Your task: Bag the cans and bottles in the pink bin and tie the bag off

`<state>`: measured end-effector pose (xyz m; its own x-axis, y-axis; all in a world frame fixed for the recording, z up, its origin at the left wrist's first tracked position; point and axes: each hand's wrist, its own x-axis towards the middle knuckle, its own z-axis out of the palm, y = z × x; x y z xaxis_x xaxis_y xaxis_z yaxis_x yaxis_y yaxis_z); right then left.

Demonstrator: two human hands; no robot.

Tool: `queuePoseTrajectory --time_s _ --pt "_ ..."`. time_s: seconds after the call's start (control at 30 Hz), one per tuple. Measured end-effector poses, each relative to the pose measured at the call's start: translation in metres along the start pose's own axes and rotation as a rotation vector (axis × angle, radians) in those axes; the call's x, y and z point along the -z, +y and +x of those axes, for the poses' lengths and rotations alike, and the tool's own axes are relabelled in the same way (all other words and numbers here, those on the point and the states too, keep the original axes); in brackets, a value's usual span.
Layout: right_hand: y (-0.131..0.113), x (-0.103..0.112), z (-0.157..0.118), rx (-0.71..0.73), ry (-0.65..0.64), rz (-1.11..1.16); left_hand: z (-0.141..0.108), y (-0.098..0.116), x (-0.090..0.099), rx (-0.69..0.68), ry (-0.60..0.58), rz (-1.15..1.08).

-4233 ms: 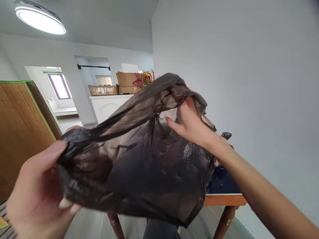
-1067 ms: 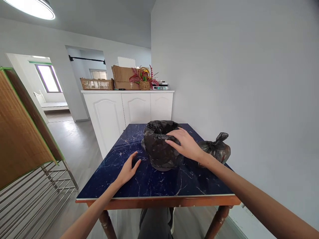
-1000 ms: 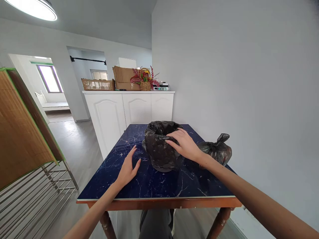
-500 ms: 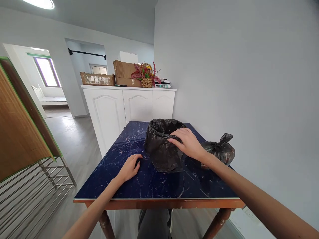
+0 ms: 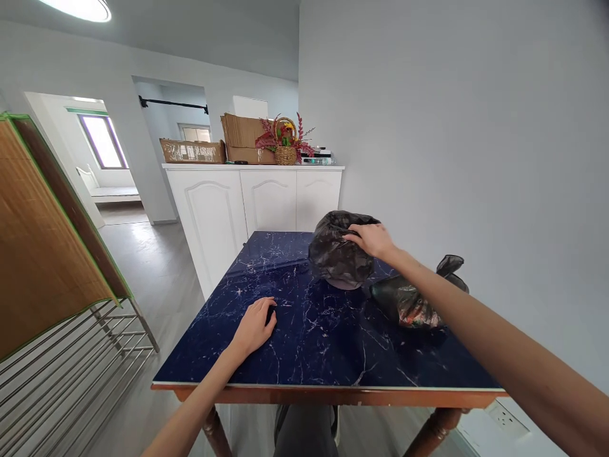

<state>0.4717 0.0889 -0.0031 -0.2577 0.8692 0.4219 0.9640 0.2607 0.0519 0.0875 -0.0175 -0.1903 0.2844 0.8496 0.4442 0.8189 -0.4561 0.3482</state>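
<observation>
My right hand (image 5: 373, 240) grips the rim of a bin lined with a black bag (image 5: 340, 257), near the back right of the blue marbled table (image 5: 285, 343). A pale strip of the bin's base shows below the liner, and the base looks slightly raised or tilted. To its right lies a knotted black bag (image 5: 412, 304) with colourful contents showing through, partly behind my right forearm. My left hand (image 5: 255, 324) rests on the tabletop at the centre left, fingers loosely curved, holding nothing.
A white cabinet (image 5: 214, 197) stands behind the table, bearing cardboard boxes (image 5: 250, 139) and a flower basket (image 5: 285, 154). At the left is a metal rack (image 5: 104, 336) with a brown board (image 5: 42, 241). The wall runs along the right.
My right hand and the lined bin have moved back and to the right across the table. More of the knotted bag shows. My left hand stays on the tabletop.
</observation>
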Motion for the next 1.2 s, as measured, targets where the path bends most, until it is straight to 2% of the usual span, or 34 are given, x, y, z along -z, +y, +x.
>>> queuePoseTrajectory --time_s 0.17,0.37,0.5,0.6,0.7,0.77,0.83,0.87,1.03,1.13,1.2 --pt "0.04 -0.01 0.016 -0.117 -0.056 -0.085 -0.001 0.001 -0.001 0.001 0.011 0.002" --pt "0.083 -0.01 0.007 -0.256 -0.097 -0.137 0.001 0.002 -0.001 0.0 0.011 -0.002" --pt "0.099 -0.006 -0.005 -0.314 -0.099 -0.147 0.002 0.001 -0.002 0.002 0.008 0.0" --pt "0.1 -0.003 -0.015 -0.317 -0.082 -0.141 0.002 0.002 -0.001 0.001 0.005 0.003" --pt "0.084 -0.004 -0.027 -0.277 -0.003 -0.136 0.002 0.004 0.001 0.001 0.004 0.011" --pt "0.063 -0.009 -0.038 -0.191 0.091 -0.062 0.003 0.005 0.001 0.001 0.003 0.021" --pt "0.034 -0.02 -0.054 0.003 0.187 0.205 0.003 0.005 0.001 0.001 0.001 0.032" --pt "0.018 -0.029 -0.064 0.114 0.168 0.376 0.003 0.005 0.0 0.001 -0.002 0.039" --pt "-0.063 -0.09 -0.137 0.313 -0.02 0.542 -0.002 0.003 -0.006 0.027 -0.014 0.091" --pt "-0.09 -0.124 -0.178 0.236 -0.2 0.695 -0.011 0.003 -0.009 0.057 -0.016 0.142" --pt "-0.097 -0.136 -0.195 0.18 -0.233 0.698 -0.018 0.004 -0.01 0.068 -0.019 0.173"
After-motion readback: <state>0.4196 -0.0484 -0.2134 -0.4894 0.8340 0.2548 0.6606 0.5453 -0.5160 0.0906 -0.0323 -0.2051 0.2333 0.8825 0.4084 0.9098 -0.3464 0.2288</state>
